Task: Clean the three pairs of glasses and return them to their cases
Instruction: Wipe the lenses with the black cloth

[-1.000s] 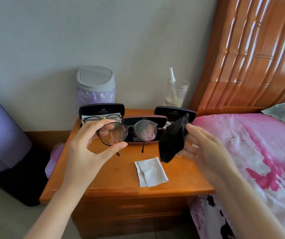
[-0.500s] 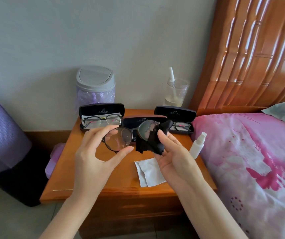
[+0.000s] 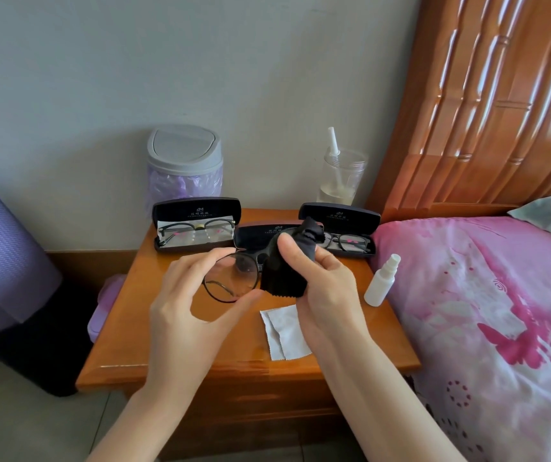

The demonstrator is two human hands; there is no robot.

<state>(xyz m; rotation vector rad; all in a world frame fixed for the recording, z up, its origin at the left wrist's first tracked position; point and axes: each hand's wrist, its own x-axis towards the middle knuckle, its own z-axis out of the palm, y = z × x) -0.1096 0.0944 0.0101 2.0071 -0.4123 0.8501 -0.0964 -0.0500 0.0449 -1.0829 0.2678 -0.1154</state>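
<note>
Printed lids, nothing we can read

We see pale print inside the raised lids of all three open cases: a small logo over a line of characters on the left case (image 3: 197,211) and the middle case (image 3: 275,230), and a line on the right case (image 3: 338,215). All of it is too small for us to make out.

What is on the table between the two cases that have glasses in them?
In the head view, a third open case, partly hidden by the black cloth.
</note>
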